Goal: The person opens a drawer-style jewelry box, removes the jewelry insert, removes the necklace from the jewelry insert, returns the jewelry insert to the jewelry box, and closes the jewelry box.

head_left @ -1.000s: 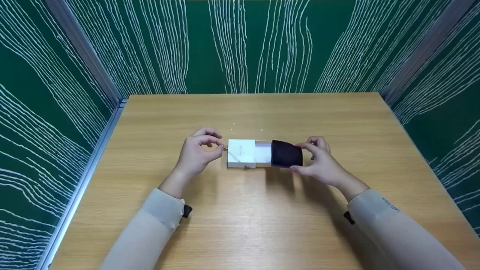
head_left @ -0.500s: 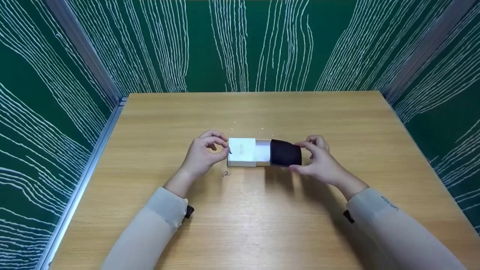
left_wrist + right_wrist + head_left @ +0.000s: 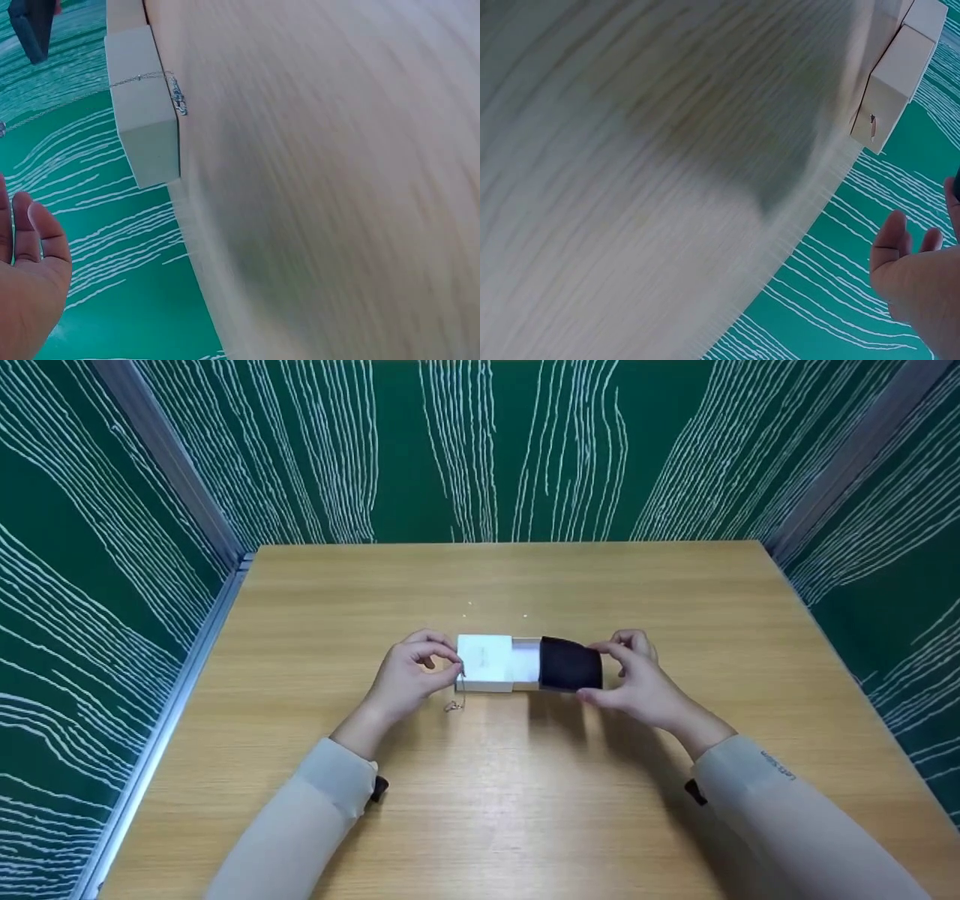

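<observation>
From the head view, the white box (image 3: 484,663) is lying on the table (image 3: 495,795), its tray (image 3: 526,664) slid partly out holding a black pouch (image 3: 571,664). The right hand (image 3: 637,682) is pinching the pouch; the left hand (image 3: 409,679) is pinching a thin chain (image 3: 457,694). The left wrist view is showing the chain (image 3: 150,79) draping over the box (image 3: 142,112). The right wrist view is showing the box (image 3: 896,75) at the table's edge of view.

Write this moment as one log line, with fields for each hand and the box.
left hand: pinches thin chain | right hand: grips dark pouch | white box: on table, drawer partly out

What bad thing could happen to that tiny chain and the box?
The thin chain hangs from the left hand with its end on the table, so it might snag on the white box or tangle. The right hand holds only the dark sleeve, so the box could slide apart.
</observation>
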Available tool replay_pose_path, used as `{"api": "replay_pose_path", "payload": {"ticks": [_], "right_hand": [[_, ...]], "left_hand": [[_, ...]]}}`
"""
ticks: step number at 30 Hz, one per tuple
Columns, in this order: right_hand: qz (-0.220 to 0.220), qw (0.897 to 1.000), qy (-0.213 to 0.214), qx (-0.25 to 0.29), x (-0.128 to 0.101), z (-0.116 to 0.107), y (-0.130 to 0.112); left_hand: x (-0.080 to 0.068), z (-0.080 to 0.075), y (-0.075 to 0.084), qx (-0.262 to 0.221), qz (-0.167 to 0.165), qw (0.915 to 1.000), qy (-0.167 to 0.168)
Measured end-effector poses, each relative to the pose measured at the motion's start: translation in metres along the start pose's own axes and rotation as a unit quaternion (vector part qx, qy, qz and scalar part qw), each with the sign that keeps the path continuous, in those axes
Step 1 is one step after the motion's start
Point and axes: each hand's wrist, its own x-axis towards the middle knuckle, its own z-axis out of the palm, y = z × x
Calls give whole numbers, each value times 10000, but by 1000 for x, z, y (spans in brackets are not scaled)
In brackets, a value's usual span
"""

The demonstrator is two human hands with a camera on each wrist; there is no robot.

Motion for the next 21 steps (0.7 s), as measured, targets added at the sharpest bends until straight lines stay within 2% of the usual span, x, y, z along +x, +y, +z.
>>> {"api": "replay_pose_path", "payload": {"ticks": [10, 21], "right_hand": [[10, 10000, 31, -42, 1, 0, -2], [-80, 9999, 92, 22, 2, 1, 0]], "left_hand": [[-3, 1, -4, -71, -206, 9997, -74], [-6, 5, -8, 91, -560, 9979, -300]]}}
